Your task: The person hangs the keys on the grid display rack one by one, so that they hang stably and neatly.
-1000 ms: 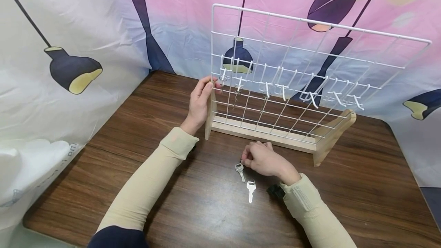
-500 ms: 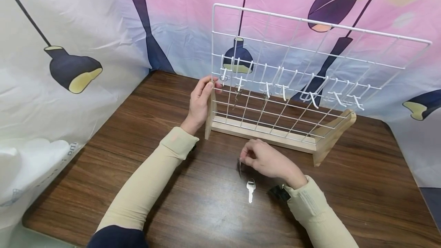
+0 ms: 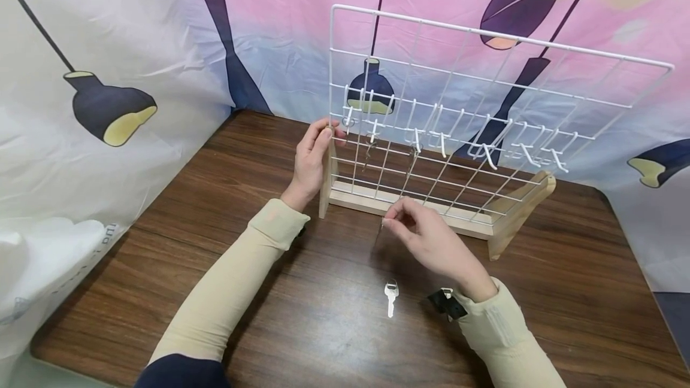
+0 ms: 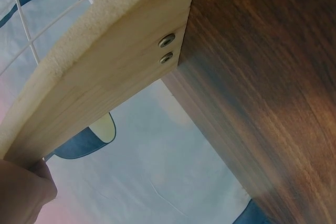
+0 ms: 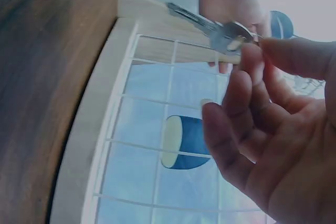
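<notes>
Between thumb and forefinger, my right hand (image 3: 433,241) pinches a silver key (image 5: 202,22) by its ring end, its blade hanging down above the table in front of the rack. My left hand (image 3: 309,163) grips the top of the left wooden side panel (image 4: 105,72) of a white wire grid rack (image 3: 463,30). White hooks (image 3: 444,144) run in a row across the grid. Keys on rings hang from hooks at the left, including one key (image 3: 412,163) on the third hook. A second loose key (image 3: 391,299) lies flat on the table, nearer the person.
The dark wood-grain table (image 3: 259,328) carries the rack near its back edge. The rack's wooden base bar (image 3: 463,226) runs between two side panels. Behind hangs a patterned cloth (image 3: 280,35). A white plastic bag (image 3: 54,262) bulges at the table's left edge.
The right hand has lifted the key off the table and moved it slightly up and toward the rack. The left hand and the other loose key stay in place.
</notes>
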The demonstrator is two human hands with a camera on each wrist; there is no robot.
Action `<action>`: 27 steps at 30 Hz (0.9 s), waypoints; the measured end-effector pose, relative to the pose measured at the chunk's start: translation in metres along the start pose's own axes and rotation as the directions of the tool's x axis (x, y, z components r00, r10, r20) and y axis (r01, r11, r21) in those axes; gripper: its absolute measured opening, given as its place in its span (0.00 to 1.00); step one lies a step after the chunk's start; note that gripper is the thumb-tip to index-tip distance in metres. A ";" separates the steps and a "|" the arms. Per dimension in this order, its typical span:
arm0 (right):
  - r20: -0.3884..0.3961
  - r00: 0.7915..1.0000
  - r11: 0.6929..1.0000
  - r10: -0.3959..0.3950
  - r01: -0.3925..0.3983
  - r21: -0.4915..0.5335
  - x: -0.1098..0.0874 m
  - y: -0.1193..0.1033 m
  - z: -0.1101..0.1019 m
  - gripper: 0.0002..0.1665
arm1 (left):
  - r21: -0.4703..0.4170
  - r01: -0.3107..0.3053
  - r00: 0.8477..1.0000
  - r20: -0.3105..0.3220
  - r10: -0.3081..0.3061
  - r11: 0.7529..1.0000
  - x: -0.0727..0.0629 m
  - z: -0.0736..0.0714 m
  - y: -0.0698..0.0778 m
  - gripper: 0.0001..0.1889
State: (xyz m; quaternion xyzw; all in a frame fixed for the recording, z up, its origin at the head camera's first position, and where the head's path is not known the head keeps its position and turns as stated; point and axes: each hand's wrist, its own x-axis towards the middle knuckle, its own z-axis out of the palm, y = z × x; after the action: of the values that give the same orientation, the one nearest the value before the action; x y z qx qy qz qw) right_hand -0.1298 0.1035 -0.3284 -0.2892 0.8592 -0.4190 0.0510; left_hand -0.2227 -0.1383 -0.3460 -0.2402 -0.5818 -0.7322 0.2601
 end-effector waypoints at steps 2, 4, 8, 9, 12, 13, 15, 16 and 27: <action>-0.046 0.999 1.000 0.011 -0.009 0.029 -0.001 -0.004 -0.003 0.03 | -0.003 0.001 1.000 -0.002 -0.001 1.000 0.000 0.000 0.000 0.13; -0.101 0.995 0.999 0.010 -0.005 0.052 -0.002 -0.007 -0.005 0.04 | -0.002 0.004 1.000 -0.003 -0.004 1.000 0.000 0.000 0.000 0.13; -0.233 0.972 0.994 -0.015 0.039 0.100 -0.003 -0.010 -0.006 0.05 | 0.003 0.008 1.000 -0.002 -0.008 1.000 0.000 -0.001 -0.001 0.13; -0.266 0.964 0.992 -0.027 0.059 0.112 -0.003 -0.011 -0.006 0.05 | 0.004 0.010 1.000 -0.001 -0.010 1.000 0.000 -0.001 0.000 0.13; -0.369 0.928 0.980 -0.060 0.124 0.154 -0.003 -0.013 -0.007 0.05 | 0.008 0.013 1.000 -0.001 -0.013 1.000 0.000 -0.001 0.000 0.13; -0.401 0.913 0.975 -0.072 0.150 0.167 -0.002 -0.014 -0.007 0.05 | 0.007 0.013 1.000 -0.001 -0.013 1.000 0.000 -0.001 0.000 0.13; -0.462 0.882 0.961 -0.089 0.198 0.194 -0.002 -0.015 -0.007 0.05 | 0.005 0.013 1.000 -0.002 -0.013 1.000 0.000 0.000 0.001 0.13; -0.491 0.866 0.953 -0.090 0.218 0.210 -0.002 -0.016 -0.008 0.05 | 0.002 0.010 1.000 -0.003 -0.010 1.000 0.000 0.000 0.000 0.13; -0.680 0.726 0.868 -0.097 0.397 0.299 0.001 -0.020 -0.011 0.11 | 0.002 0.003 1.000 -0.004 -0.003 1.000 0.000 0.000 0.000 0.13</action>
State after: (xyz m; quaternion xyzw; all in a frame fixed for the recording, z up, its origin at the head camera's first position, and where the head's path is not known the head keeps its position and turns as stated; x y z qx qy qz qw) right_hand -0.1247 0.1008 -0.3061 -0.2236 0.6627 -0.6719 -0.2436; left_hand -0.2221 -0.1383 -0.3460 -0.2378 -0.5825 -0.7323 0.2604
